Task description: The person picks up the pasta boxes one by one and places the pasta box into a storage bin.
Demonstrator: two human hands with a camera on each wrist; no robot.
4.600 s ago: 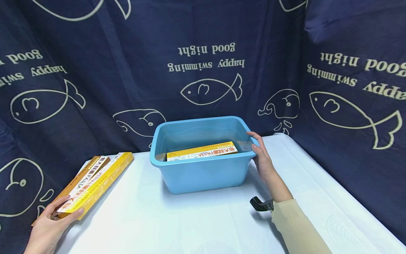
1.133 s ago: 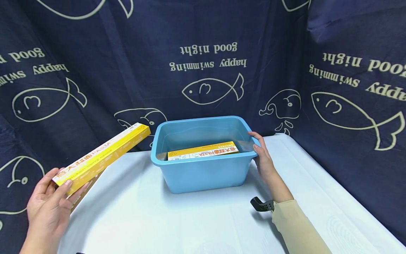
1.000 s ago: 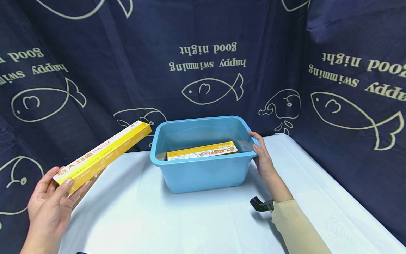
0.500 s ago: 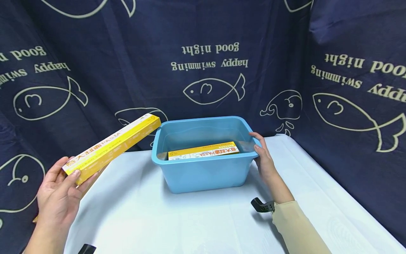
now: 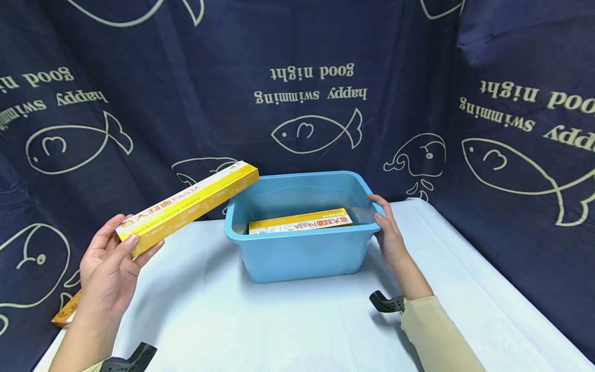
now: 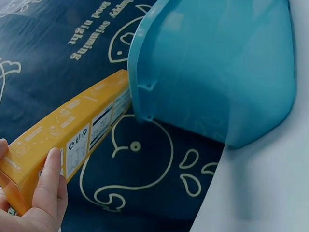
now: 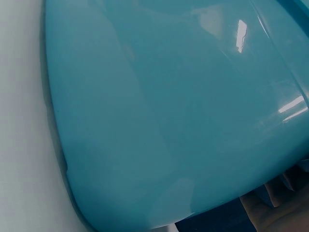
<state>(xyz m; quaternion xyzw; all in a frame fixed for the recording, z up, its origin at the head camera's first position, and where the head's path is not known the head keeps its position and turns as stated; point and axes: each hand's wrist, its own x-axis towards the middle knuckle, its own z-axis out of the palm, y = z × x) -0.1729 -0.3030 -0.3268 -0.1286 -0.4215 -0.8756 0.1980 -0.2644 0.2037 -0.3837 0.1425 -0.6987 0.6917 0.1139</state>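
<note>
My left hand [image 5: 111, 263] grips the near end of a long yellow and white pasta box [image 5: 186, 209], its thumb along the side. Tilted upward, the box has its far end at the left rim of a blue plastic bin [image 5: 297, 258]. In the left wrist view the pasta box [image 6: 72, 125] points at the outside of the bin [image 6: 217, 72]; whether they touch I cannot tell. A second pasta box [image 5: 299, 222] lies inside the bin. On the bin's right rim, my right hand [image 5: 390, 232] holds on with curled fingers. Only the bin's wall [image 7: 169, 111] and part of that hand show in the right wrist view.
Behind my left forearm, the end of an orange-brown box [image 5: 66, 310] shows at the table's left edge. The white table [image 5: 260, 330] meets a dark blue curtain [image 5: 209, 93] at the back and both sides.
The left hand has lifted the yellow pasta box from beside the brown box on the left and carried it right and up to the bin's left rim. The right hand has stayed on the bin.
</note>
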